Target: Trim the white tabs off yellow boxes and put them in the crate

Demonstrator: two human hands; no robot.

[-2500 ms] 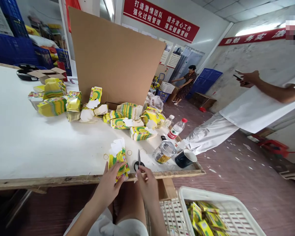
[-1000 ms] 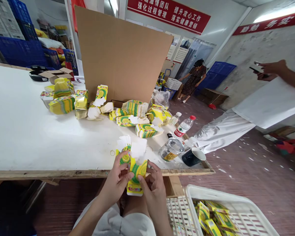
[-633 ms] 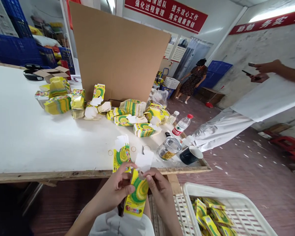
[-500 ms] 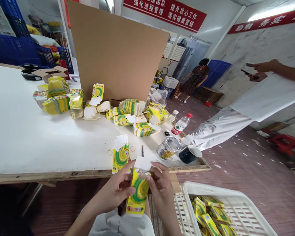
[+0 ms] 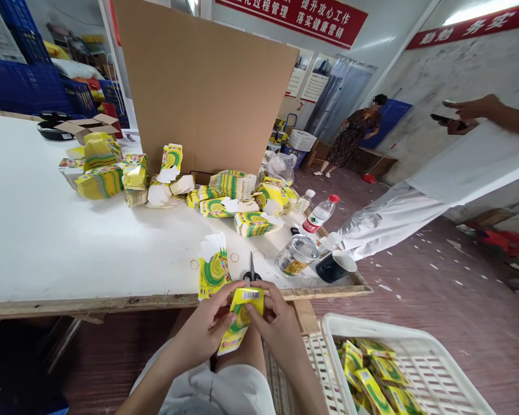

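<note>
Between my two hands, over my lap at the table's front edge, is a yellow and green printed carton, its top end with a barcode folded over. My left hand grips its left side, fingers bent around the edge. On the opposite side my right hand holds it, thumb pressed on the printed front. Just beyond lie scissors with dark handles, partly hidden by the carton and fingers. Left of them rests a small fanned stack of flat cartons with white flaps. A rubber band lies nearby.
A white basket holding several yellow cartons stands at the lower right. Along the table's right side are a clear jar, a dark mug and a red-capped bottle. Bundled cartons sit before a cardboard sheet. A person in white stands at right.
The carton's white top flap, upright before, is now folded down, and the barcode end shows. My right thumb has moved onto the front. In the background, a person has moved right.
</note>
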